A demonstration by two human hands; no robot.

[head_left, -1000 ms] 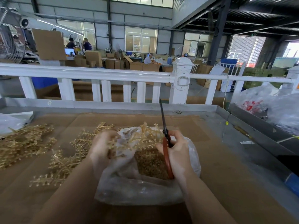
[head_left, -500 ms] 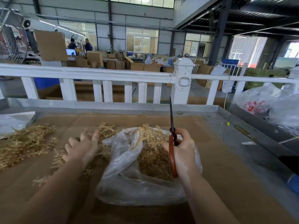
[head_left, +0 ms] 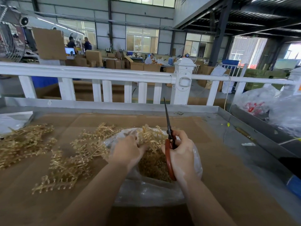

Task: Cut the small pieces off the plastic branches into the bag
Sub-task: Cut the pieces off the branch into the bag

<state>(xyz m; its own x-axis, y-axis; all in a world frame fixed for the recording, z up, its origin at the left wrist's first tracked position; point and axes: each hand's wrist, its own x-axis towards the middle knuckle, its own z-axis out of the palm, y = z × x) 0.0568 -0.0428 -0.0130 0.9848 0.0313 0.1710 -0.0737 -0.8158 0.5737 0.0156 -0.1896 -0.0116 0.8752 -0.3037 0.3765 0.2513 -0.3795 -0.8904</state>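
Gold plastic branch [head_left: 150,137] sits in my left hand [head_left: 127,150], my fingers curled round its stem over the mouth of the clear bag [head_left: 146,191]; the sprig's tips stand up above the bag's far rim, just beside the scissors [head_left: 168,141]. My right hand [head_left: 182,156] is wrapped round the orange-red handles, blades closed together and pointing up and away from me, towards the white railing [head_left: 91,73]; the lower handle runs down along my palm over the bag. Inside the bag lies a heap of small gold pieces [head_left: 153,167], showing between my two wrists. The bag rests on the brown cardboard-covered table [head_left: 228,185], open end facing away from me; to its left a loose pile of uncut branches [head_left: 70,160] sprawls on the cardboard, touching the bag's edge, and a second pile [head_left: 24,142] lies farther left, near a flat plastic sheet [head_left: 14,119] at the table's corner. Grey metal edging [head_left: 114,106] borders the table's far side.
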